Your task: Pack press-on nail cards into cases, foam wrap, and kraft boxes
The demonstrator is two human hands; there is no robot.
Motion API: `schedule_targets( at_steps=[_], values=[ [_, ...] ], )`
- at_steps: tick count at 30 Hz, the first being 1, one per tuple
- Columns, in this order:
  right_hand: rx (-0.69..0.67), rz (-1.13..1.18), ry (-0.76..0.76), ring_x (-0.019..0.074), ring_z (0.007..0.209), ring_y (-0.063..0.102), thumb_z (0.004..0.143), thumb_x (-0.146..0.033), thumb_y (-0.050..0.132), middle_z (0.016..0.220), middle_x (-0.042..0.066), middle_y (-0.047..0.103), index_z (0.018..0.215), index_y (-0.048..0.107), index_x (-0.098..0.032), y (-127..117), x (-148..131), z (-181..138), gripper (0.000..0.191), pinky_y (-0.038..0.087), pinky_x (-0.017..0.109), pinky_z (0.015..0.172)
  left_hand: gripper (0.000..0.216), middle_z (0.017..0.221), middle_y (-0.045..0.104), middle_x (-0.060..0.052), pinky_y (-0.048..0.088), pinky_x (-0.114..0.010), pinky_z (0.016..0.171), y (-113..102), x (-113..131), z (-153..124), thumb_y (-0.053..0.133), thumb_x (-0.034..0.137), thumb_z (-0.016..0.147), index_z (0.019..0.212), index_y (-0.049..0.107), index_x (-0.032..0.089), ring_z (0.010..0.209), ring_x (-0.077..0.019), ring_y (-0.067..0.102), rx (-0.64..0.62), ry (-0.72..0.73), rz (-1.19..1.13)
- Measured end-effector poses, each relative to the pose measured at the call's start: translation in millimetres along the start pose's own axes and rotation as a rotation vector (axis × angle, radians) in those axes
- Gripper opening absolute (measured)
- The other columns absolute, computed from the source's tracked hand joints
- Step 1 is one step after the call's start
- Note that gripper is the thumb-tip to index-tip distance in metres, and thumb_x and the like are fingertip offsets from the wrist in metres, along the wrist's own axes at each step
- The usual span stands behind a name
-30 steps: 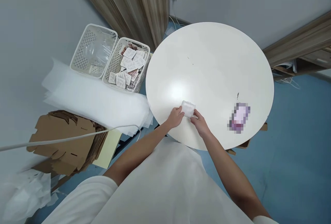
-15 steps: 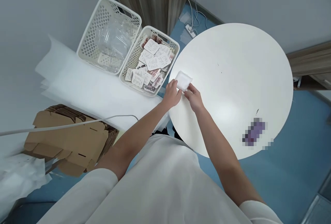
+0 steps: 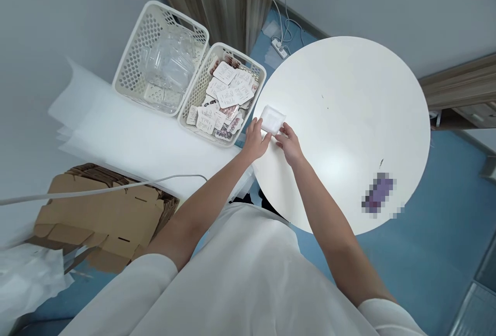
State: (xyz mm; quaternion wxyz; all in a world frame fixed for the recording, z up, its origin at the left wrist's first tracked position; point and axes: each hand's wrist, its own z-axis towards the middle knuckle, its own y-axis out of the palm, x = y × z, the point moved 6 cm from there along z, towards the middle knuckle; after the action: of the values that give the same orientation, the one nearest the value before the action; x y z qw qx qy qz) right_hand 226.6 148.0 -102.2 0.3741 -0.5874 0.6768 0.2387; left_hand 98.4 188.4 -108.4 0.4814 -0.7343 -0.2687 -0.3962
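Over the left edge of the round white table (image 3: pixel 372 98) lies a small, squarish white packet (image 3: pixel 273 119), which looks wrapped in thin white foam sheet. What is inside it cannot be made out. My left hand (image 3: pixel 254 142) grips its left and lower edge, thumb along the bottom. On the right side, my right hand (image 3: pixel 290 144) has its fingers curled at the packet's lower right corner. Just left of my hands stands a white basket (image 3: pixel 194 88) of printed cards, some showing dark and reddish oval pieces in rows.
Another white basket (image 3: pixel 126 67) holds clear plastic packaging (image 3: pixel 168 64). White foam sheets (image 3: pixel 127 124) are stacked below the baskets, with flattened cardboard boxes (image 3: pixel 101 212) nearer me. A grey cable (image 3: pixel 116 187) crosses them. A blurred purple object (image 3: pixel 380 191) lies on the table; a power strip (image 3: pixel 279 48) is on the floor.
The packet now lies flatter and turned slightly, its face showing more. Both hands stay at its edges, with the right fingers a little more spread. The whole view has shifted slightly.
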Motion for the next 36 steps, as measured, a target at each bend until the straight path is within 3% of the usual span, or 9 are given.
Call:
schedule_targets(
  at_steps=[6,11,14,17,21,27,36],
  values=[
    [0.054,-0.028,0.023,0.0191,0.113,0.046,0.070,-0.037,0.057,0.139,0.005,0.031,0.133,0.027,-0.032,-11.7,16.2,-15.7,0.070,0.046,0.032,0.084,0.059,0.143,0.021,-0.013,0.016,-0.045,0.108,-4.5,-2.2,-7.6,0.046,0.039,0.083,0.134,0.022,0.021,0.135,-0.0256,0.013,-0.007,-0.001,-0.021],
    [0.084,-0.029,0.087,0.0188,0.104,0.053,0.068,-0.035,0.057,0.132,0.007,0.041,0.129,0.035,-0.029,-31.1,44.8,-57.5,0.064,0.047,0.031,0.080,0.072,0.144,0.020,-0.015,0.024,-0.042,0.106,-8.2,0.6,-40.0,0.053,0.037,0.078,0.138,0.018,0.017,0.132,-0.0270,0.023,-0.029,-0.008,-0.020],
    [0.074,0.000,0.082,0.0169,0.091,0.058,0.067,-0.032,0.058,0.118,0.007,0.052,0.122,0.044,-0.025,-45.7,65.0,-90.9,0.057,0.047,0.030,0.075,0.070,0.138,0.035,-0.015,0.037,-0.041,0.097,-9.8,5.8,-72.7,0.050,0.039,0.079,0.139,0.019,0.018,0.121,-0.0264,0.042,-0.143,-0.062,-0.077],
    [0.019,-0.026,0.022,0.0156,0.081,0.060,0.067,-0.032,0.057,0.107,0.007,0.058,0.112,0.052,-0.021,-59.8,84.6,-121.1,0.047,0.046,0.030,0.072,0.063,0.124,0.051,-0.013,0.044,-0.036,0.089,-11.4,8.9,-115.5,0.053,0.042,0.076,0.131,0.036,0.018,0.109,-0.0250,0.052,-0.241,-0.133,-0.087],
    [-0.036,-0.084,-0.089,0.0157,0.080,0.060,0.069,-0.034,0.054,0.101,0.008,0.060,0.106,0.055,-0.017,-72.0,108.1,-146.8,0.040,0.046,0.032,0.077,0.052,0.114,0.059,-0.010,0.047,-0.034,0.084,-12.2,-3.4,-180.8,0.058,0.045,0.069,0.115,0.053,0.019,0.100,-0.0239,0.057,-0.056,-0.247,-0.181],
    [-0.224,-0.153,-0.151,0.0153,0.079,0.059,0.071,-0.034,0.052,0.102,0.007,0.061,0.105,0.057,-0.019,-55.0,134.7,-170.6,0.037,0.047,0.032,0.078,0.049,0.102,0.064,-0.012,0.048,-0.036,0.082,5.7,-30.2,-267.1,0.059,0.049,0.067,0.103,0.058,0.015,0.092,-0.0239,0.061,0.184,-0.402,-0.289],
    [-0.417,-0.281,-0.221,0.0147,0.075,0.058,0.072,-0.033,0.051,0.097,0.007,0.062,0.100,0.058,-0.018,-17.9,138.0,-183.0,0.033,0.048,0.030,0.070,0.043,0.099,0.065,-0.011,0.049,-0.035,0.080,-7.6,-30.4,-309.9,0.059,0.043,0.068,0.101,0.059,0.016,0.087,-0.0215,0.062,0.364,-0.438,-0.249]
  ],
)
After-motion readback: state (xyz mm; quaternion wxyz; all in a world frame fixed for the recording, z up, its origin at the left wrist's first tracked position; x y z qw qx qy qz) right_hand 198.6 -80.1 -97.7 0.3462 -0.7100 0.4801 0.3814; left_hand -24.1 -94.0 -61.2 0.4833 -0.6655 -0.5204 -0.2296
